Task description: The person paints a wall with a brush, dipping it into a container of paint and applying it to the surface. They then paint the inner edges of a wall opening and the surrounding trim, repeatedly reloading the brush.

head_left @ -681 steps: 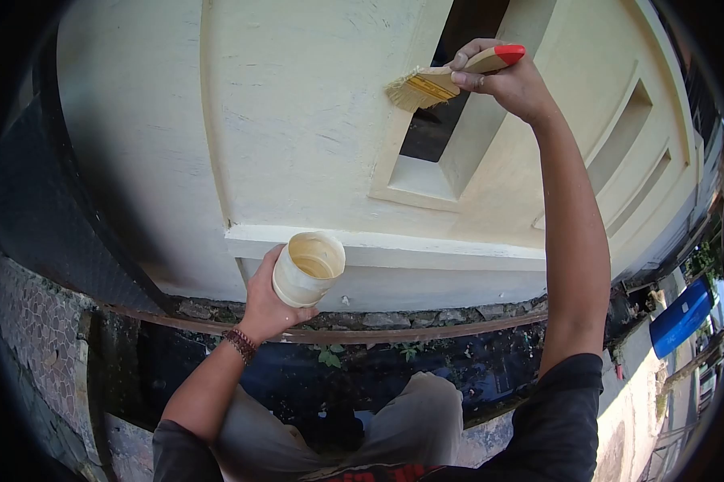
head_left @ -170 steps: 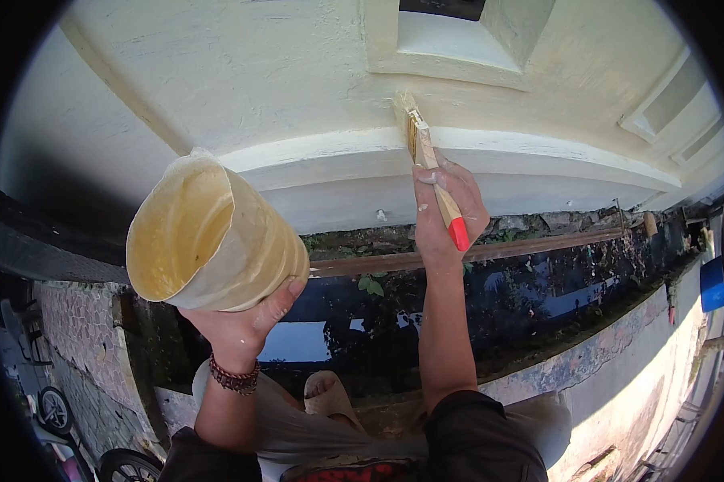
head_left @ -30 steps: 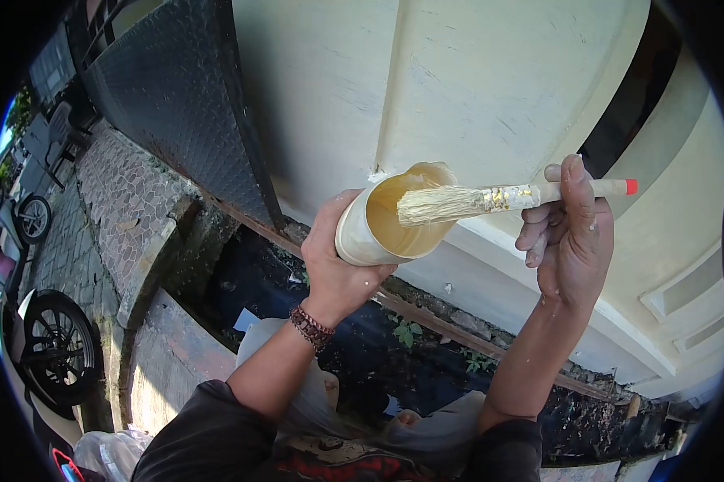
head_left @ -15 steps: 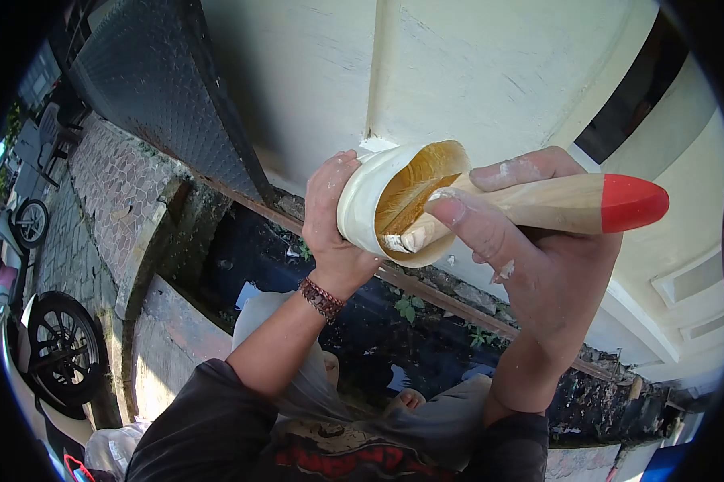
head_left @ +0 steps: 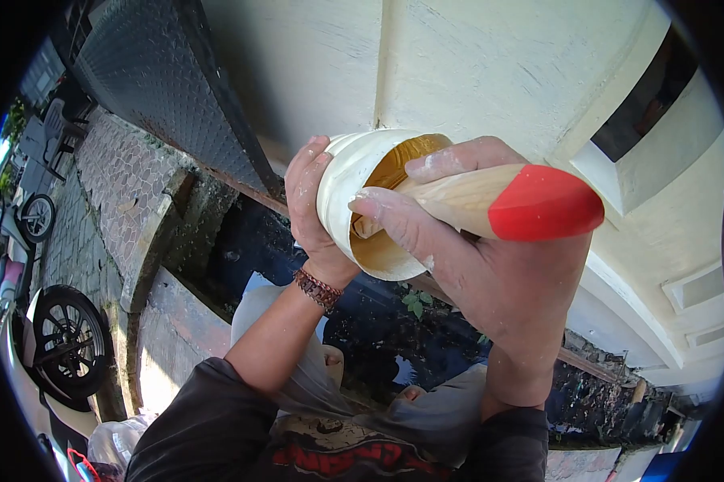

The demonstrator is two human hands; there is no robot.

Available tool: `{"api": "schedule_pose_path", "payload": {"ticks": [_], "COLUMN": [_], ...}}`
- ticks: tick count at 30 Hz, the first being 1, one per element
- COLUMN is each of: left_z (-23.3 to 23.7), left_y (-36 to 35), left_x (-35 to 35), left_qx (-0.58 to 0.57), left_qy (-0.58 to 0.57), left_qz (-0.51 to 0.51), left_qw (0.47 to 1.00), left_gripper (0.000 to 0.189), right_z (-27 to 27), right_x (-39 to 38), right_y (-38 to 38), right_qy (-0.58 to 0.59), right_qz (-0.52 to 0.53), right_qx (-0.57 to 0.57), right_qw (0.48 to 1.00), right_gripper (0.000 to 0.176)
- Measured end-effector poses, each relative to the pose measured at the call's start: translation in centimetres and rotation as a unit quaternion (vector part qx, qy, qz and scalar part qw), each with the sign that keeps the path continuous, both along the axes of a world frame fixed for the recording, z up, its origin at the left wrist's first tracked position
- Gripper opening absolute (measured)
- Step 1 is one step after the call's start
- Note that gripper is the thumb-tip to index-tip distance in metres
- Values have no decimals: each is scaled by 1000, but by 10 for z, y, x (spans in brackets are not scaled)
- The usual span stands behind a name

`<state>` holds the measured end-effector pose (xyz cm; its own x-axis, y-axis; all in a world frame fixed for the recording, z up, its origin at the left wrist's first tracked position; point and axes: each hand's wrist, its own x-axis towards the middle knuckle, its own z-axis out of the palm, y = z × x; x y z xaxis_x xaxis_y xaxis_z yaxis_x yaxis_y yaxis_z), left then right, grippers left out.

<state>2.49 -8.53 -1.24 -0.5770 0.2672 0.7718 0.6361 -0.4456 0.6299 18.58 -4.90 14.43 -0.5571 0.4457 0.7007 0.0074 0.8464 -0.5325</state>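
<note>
My left hand (head_left: 309, 205) is wrapped round the outside of a white plastic paint pot (head_left: 339, 189), which is tilted with its mouth toward my right. The pot's inside looks yellowish-brown. Between the thumb and fingers of my right hand (head_left: 490, 265) is a paintbrush (head_left: 466, 197) with a pale wooden handle and a red end. The brush's head reaches into the pot, so its bristles are hidden. White smears mark the fingers of both hands.
A cream-white wall (head_left: 474, 72) rises close ahead. A dark metal panel (head_left: 161, 88) stands at the left. Below lies a ditch with dark water (head_left: 249, 241), and a low concrete wall (head_left: 177, 329) borders it. A motorbike wheel (head_left: 69, 341) is at the far left.
My right hand has moved left and pushed the paintbrush deeper into the pot. The pot has shifted slightly left in my left hand's hold.
</note>
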Motion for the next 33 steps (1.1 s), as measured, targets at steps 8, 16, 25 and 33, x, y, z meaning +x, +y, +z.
{"api": "schedule_pose_path", "payload": {"ticks": [8, 16, 25, 33], "left_z": [3, 0, -9, -8], "left_y": [-3, -2, -2, 3], "left_x": [-7, -9, -19, -19], "left_qx": [-13, -36, -47, 14], "left_qy": [-74, -71, -45, 85], "left_qz": [-49, -35, -6, 81], "left_qw": [996, 996, 998, 993], "left_gripper": [74, 78, 82, 83], "right_z": [-1, 2, -1, 1], "right_x": [-5, -6, -8, -2], "right_y": [5, 3, 4, 0], "right_qy": [21, 26, 30, 26], "right_qz": [45, 34, 34, 6], "right_qx": [-38, -78, -162, -140], "right_qw": [998, 996, 986, 990], "right_gripper": [38, 34, 35, 35]}}
